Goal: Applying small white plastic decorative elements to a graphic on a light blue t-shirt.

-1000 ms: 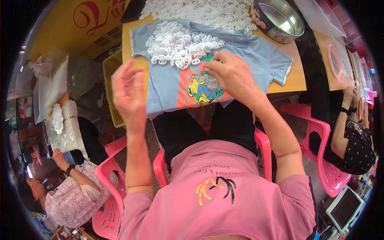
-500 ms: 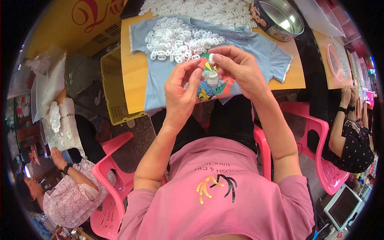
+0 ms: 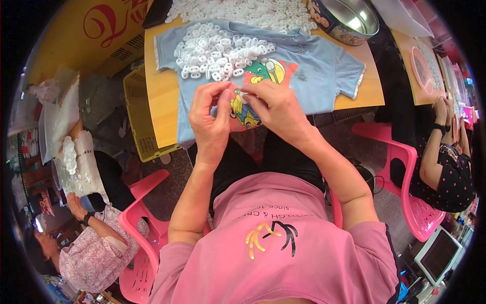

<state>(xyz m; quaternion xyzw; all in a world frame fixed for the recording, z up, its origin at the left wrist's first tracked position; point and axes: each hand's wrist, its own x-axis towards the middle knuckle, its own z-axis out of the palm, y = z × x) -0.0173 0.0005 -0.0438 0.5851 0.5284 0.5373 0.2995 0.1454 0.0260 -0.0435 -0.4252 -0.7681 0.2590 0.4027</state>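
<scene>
My right hand (image 3: 277,105) pinches a small white plastic piece (image 3: 243,96) between thumb and forefinger. Facing it, my left hand (image 3: 208,115) has thumb and forefinger curled near each other; whatever lies between them, if anything, is too small to make out. Both hands hover over a light blue T-shirt (image 3: 324,66) with a cartoon print, spread on the table. Just beyond my fingers, a heap of white two-holed plastic pieces (image 3: 215,53) lies on the shirt. To its right are small clusters of thin dark bits (image 3: 300,75).
More white pieces (image 3: 243,12) cover the far side of the yellow wooden table (image 3: 372,76). A round metal tin (image 3: 349,20) stands at the far right, a yellow crate (image 3: 139,116) at the left. Seated people with pink chairs (image 3: 147,223) are on both sides.
My right hand has moved left and nearer to me, bringing the white piece close to my left fingers. The left hand has shifted slightly left. The whole view has shifted a little.
</scene>
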